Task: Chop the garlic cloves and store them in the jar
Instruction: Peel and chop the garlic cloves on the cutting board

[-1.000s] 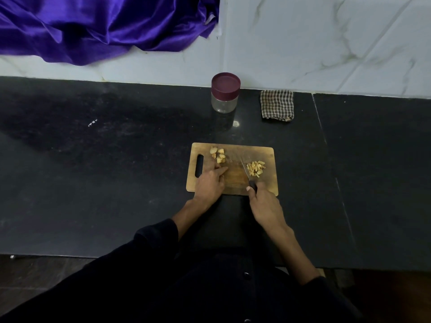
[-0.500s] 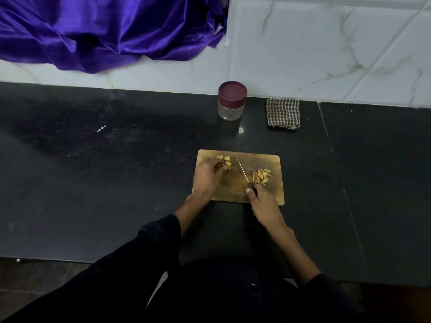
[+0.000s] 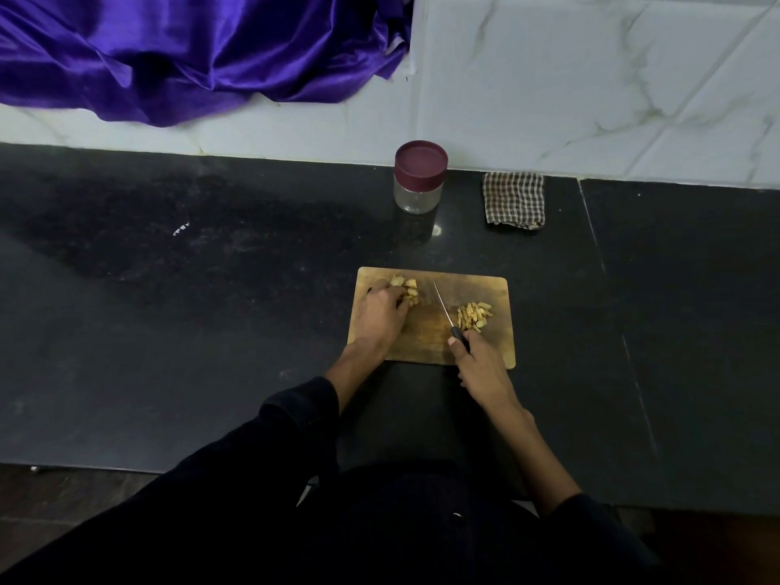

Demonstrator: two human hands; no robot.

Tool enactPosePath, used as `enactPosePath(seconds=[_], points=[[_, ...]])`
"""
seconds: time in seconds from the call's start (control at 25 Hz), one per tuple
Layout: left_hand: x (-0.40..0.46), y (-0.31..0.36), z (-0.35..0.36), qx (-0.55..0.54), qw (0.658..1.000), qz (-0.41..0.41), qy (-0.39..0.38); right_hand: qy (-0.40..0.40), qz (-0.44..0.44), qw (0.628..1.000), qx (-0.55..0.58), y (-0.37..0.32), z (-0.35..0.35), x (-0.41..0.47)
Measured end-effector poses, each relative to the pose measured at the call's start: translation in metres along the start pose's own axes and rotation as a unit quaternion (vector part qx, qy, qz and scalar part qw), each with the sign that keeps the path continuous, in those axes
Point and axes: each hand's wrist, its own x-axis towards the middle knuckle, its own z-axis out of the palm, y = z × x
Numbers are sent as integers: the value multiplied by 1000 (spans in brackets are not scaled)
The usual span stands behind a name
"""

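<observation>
1. A wooden cutting board (image 3: 472,352) lies flat on the black countertop (image 3: 211,331), in front of the person
2. The left hand (image 3: 382,316) rests on the board's left part, its fingers curled over the heap of whole garlic cloves (image 3: 407,287) at the far left corner; whether it pinches a clove cannot be told
3. The right hand (image 3: 481,367) grips the black handle of a knife (image 3: 448,316), the thin blade pointing away across the middle of the board (tip between the two heaps)
4. The chopped garlic (image 3: 475,316) sits in a loose pile just right of the blade
5. The jar (image 3: 420,177) stands upright near the wall, well apart from the board, its maroon lid on
6. A checked cloth (image 3: 514,200) lies folded to the jar's right, and purple fabric (image 3: 190,57) hangs against the wall
</observation>
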Motion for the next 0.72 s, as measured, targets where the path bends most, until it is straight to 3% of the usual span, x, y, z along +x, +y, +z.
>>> enactPosePath(seconds=[0.4, 0.52, 0.72], points=[[-8, 2, -7, -27, 999, 11, 28, 5, -10, 1000, 2, 6, 2, 4], [-19, 9, 3, -20, 999, 36, 5, 10, -8, 1000, 6, 7, 3, 6], [-24, 15, 17, 161, 983, 84, -8, 12, -8, 1000, 15, 8, 5, 7]])
